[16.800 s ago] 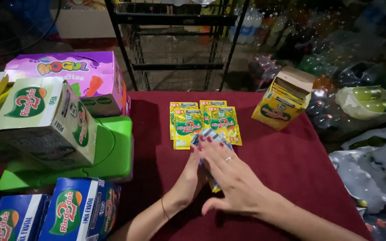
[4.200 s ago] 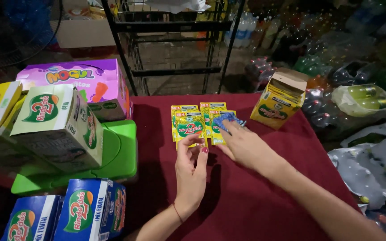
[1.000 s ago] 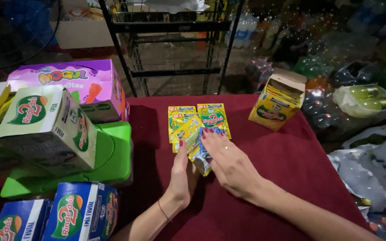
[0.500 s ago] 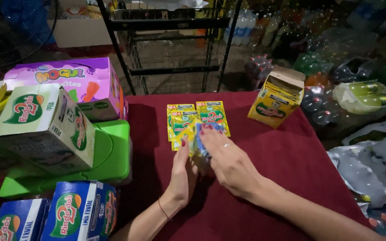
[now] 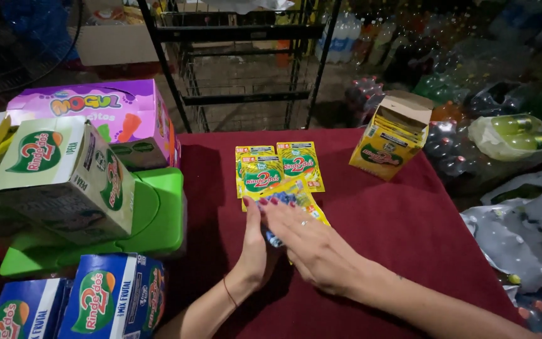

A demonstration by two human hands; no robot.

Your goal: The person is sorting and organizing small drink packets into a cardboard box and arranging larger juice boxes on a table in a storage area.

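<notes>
**Sachets squared up on the red desk**

While pressed together around a small stack of sachets, both hands sit near the middle of the desk. Left hand upright on its edge, palm against the stack's left side, thin red string around the wrist. Right hand laid flat over the top, fingers pointing left, dark red nails, a ring on one finger. So: both closed in on the stack, not gripping hard as far as can be told.

Stack itself mostly hidden, just yellow edges and a blue patch peeking out between the fingers. Flat, glossy, yellow packets with a green round logo, same look as the loose ones.

Just beyond the fingertips, more yellow sachets fanned out flat, overlapping each other. Further right, an open yellow carton, tilted, packed with more of them.

Left side: green plastic stool with a white-and-green box on it, a purple box behind, blue boxes lower down. Black metal rack past the desk's far edge.
</notes>
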